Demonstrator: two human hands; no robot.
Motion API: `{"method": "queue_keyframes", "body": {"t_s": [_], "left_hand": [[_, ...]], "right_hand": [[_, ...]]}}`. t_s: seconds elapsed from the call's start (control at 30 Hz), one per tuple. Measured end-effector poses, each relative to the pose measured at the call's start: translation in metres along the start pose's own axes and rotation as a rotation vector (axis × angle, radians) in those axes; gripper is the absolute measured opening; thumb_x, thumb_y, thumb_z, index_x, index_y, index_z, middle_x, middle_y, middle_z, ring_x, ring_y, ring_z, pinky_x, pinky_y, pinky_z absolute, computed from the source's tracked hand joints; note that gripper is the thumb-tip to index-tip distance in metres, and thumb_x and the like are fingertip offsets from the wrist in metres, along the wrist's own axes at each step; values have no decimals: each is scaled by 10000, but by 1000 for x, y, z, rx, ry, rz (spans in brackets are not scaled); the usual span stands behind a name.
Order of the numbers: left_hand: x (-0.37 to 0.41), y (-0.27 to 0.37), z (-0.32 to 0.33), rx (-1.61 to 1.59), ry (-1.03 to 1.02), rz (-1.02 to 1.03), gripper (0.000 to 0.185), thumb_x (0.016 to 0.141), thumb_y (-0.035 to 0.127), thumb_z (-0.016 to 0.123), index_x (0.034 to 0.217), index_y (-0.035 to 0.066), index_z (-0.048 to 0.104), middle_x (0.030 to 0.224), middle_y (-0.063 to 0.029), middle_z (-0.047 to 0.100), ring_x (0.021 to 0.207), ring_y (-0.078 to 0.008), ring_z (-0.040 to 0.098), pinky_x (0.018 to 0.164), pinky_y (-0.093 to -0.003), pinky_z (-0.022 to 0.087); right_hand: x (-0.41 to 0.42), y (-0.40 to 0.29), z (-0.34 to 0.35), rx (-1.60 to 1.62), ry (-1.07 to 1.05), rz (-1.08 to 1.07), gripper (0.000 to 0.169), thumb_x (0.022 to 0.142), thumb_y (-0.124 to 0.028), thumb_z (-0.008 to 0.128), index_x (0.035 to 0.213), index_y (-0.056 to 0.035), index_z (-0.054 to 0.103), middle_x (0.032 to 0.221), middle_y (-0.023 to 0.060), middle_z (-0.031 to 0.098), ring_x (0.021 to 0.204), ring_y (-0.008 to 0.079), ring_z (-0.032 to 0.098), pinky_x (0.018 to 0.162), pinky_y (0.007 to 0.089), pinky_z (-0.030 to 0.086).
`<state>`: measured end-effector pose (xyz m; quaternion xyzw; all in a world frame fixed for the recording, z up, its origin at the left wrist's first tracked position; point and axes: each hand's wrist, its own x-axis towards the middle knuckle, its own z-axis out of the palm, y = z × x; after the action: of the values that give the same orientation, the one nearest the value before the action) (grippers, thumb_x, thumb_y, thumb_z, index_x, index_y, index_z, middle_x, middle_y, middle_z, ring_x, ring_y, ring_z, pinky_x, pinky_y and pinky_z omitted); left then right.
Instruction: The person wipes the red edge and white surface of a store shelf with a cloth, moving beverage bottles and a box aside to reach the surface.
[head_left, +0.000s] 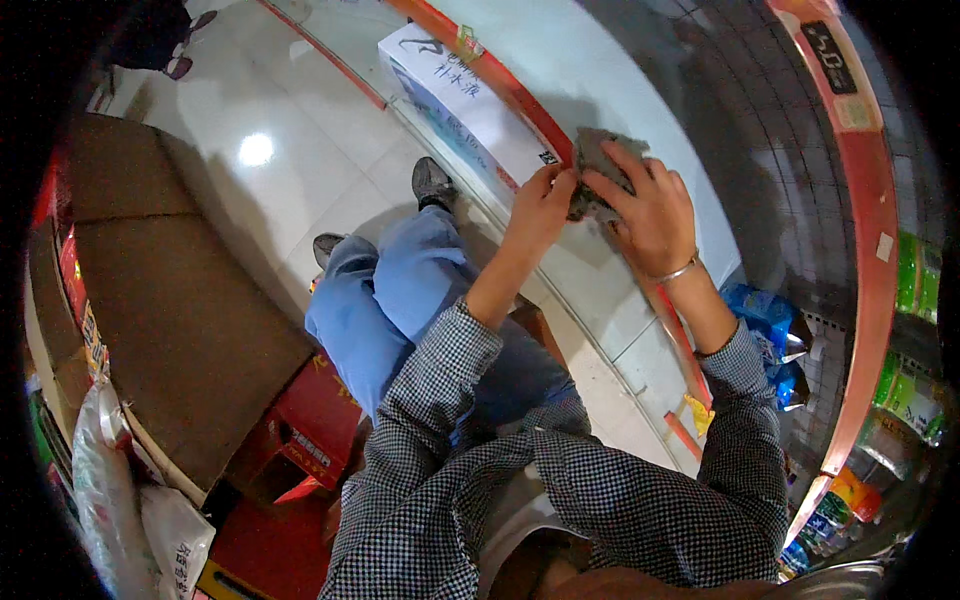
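Note:
A crumpled grey cloth (609, 150) lies at the front of a pale shelf (600, 67), over its red edge strip (517, 90). My right hand (651, 210) holds the cloth against that edge with its fingers spread over it. My left hand (541, 201) is just to the left, thumb and fingertips drawn together at the strip and the cloth's near side. Whether it pinches the cloth or the strip cannot be made out. Beside my left hand, a long white carton (465, 90) with handwriting stands under the shelf edge.
Bottles of blue liquid (765, 319) and green-labelled bottles (911, 405) stand on the right-hand shelves. Brown cardboard boxes (180, 300), a red carton (315, 427) and a plastic bag (112, 487) are on the left. Another person's shoes (184, 56) show on the tiled floor (322, 112).

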<state>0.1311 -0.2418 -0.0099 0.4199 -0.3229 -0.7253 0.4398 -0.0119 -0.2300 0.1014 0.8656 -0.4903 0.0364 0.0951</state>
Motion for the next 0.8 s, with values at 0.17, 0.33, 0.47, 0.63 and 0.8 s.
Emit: {"method": "queue_keyframes", "body": {"t_s": [0.17, 0.33, 0.47, 0.63, 0.8], "left_hand": [[7, 11, -7, -127, -34, -72, 460, 994, 366, 426, 1137, -48, 567, 988, -138, 673, 781, -227, 690, 647, -330, 594], [5, 25, -4, -56, 59, -53, 504, 953, 373, 502, 1060, -111, 594, 836, -139, 652, 674, -233, 682, 602, -316, 552], [12, 29, -11, 48, 171, 58, 509, 893, 368, 584, 1090, -101, 603, 838, -144, 700, 632, -231, 685, 643, -322, 548], [20, 25, -16, 146, 141, 147, 466, 844, 308, 600, 1099, -82, 617, 848, -171, 729, 624, -218, 690, 688, -315, 541], [17, 28, -21, 309, 141, 181, 370, 877, 227, 550, 1085, -75, 602, 800, -159, 705, 702, -219, 718, 656, -324, 555]], "right_hand": [[30, 4, -5, 49, -99, -55, 477, 682, -136, 703, 1133, -290, 687, 1297, -4, 565, 998, 235, 544, 784, 370, 464], [-9, 10, -36, 14, -310, -81, 531, 657, -166, 738, 1169, -284, 665, 1276, 5, 551, 1003, 238, 541, 792, 380, 458], [-47, 1, -47, -75, -382, -26, 577, 649, -174, 753, 1204, -284, 640, 1288, 9, 539, 1001, 247, 543, 791, 382, 456], [-38, -5, -33, -154, -294, -2, 634, 660, -170, 754, 1261, -298, 600, 1310, 7, 535, 996, 254, 552, 781, 381, 461], [27, -19, -17, -160, -247, 25, 660, 675, -157, 745, 1292, -311, 572, 1297, 4, 548, 1030, 262, 560, 779, 383, 470]]}}
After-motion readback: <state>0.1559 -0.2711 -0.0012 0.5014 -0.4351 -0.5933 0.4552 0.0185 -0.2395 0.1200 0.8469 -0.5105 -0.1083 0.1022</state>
